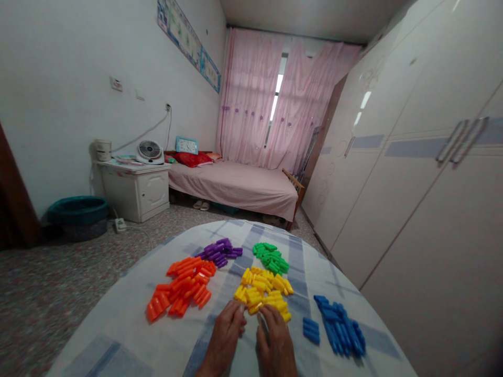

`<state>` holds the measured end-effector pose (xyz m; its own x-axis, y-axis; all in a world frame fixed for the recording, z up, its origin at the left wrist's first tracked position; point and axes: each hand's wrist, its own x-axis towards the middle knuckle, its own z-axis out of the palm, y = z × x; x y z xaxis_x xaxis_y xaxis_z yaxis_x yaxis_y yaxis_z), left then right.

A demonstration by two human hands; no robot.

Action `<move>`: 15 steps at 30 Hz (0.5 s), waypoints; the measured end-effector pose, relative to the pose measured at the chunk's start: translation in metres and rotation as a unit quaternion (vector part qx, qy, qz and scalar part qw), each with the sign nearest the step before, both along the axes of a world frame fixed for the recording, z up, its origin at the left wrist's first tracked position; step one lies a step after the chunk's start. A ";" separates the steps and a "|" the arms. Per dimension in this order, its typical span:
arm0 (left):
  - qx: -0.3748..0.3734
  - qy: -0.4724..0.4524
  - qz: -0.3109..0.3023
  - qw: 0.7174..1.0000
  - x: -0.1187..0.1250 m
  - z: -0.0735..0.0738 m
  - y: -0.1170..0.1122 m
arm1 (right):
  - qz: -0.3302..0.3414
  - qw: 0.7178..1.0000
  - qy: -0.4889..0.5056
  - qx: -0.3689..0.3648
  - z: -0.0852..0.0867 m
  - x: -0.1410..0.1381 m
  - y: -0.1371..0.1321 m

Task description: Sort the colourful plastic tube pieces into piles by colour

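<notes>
Both my hands rest side by side at the near edge of a pile of yellow plastic pieces [264,291] on a round table [129,324] with a blue-checked white cloth. My left hand [226,335] has its fingers curled down, the tips touching the nearest yellow pieces. My right hand [275,340] is also curled, fingertips against a yellow piece at the pile's front. What the fingers hold, if anything, is hidden under them.
Sorted piles lie around: orange pieces [183,287] to the left, purple pieces [220,251] and green pieces [271,255] farther back, blue pieces [338,325] to the right. Beyond the table are a bed [236,186], a white cabinet [135,191] and wardrobes [412,183].
</notes>
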<state>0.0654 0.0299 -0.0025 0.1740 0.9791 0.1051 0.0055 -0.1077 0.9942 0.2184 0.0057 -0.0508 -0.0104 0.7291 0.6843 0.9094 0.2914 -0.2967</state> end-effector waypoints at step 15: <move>0.160 0.420 0.459 0.766 -0.193 -0.008 0.073 | 0.012 0.997 0.060 -0.046 -0.011 0.005 0.005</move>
